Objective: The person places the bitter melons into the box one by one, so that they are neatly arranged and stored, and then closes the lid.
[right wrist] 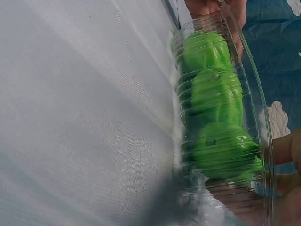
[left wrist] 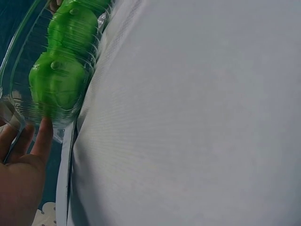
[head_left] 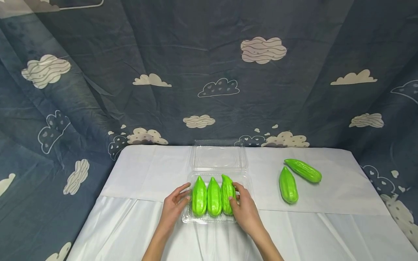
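Observation:
A clear plastic clamshell box lies with its lid folded back, away from me. Three glossy, ridged green bitter melons stand side by side in it: left, middle and right. My right hand pinches the right one between thumb and fingers, at the box's right side. My left hand rests against the box's left wall with loosely extended fingers. In the left wrist view a fingertip touches the plastic from outside. The right wrist view shows my right thumb against the nearest bitter melon.
Two more bitter melons lie on the right of the white cloth-covered table, one upright in view and one slanted behind it. A dark blue curtain with cloud prints hangs behind the table and at its sides.

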